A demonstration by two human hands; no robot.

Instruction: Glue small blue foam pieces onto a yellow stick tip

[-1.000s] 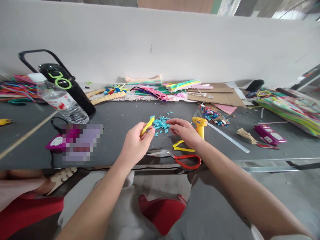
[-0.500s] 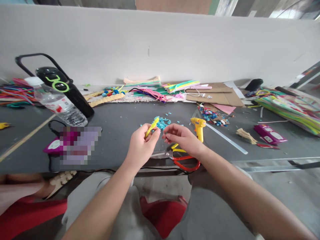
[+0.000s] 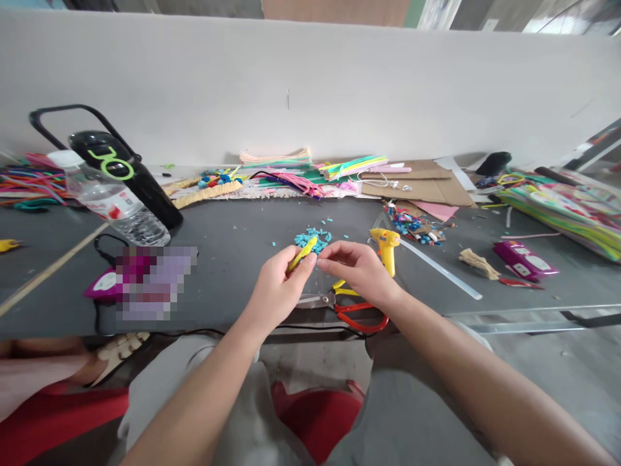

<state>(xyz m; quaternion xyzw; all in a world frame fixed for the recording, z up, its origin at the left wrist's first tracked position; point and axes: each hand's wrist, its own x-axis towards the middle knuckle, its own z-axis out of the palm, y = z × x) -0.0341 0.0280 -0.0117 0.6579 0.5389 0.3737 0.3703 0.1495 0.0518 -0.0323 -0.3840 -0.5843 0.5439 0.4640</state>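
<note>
My left hand (image 3: pixel 284 285) is closed around a short yellow pipe cleaner piece (image 3: pixel 303 251), whose upper end sticks up past the thumb. My right hand (image 3: pixel 356 265) has its thumb and fingertips pressed together beside my left thumb; whatever is between them is too small to make out. Just behind both hands lies a loose heap of cut blue pieces (image 3: pixel 317 237). Scissors with red and yellow handles (image 3: pixel 361 316) lie below my right hand, partly covered. A yellow hot glue gun (image 3: pixel 387 246) stands right of that hand.
A clear glue stick (image 3: pixel 444 272) and a purple packet (image 3: pixel 525 260) lie to the right. At left are a water bottle (image 3: pixel 116 204), a black flask (image 3: pixel 145 188) and a pixelated flat item (image 3: pixel 160 285). Pipe cleaner bundles (image 3: pixel 276 158) and cardboard (image 3: pixel 412 184) line the back wall.
My left hand has moved slightly right with the yellow pipe cleaner piece. My right fingertips are now closer to my left thumb.
</note>
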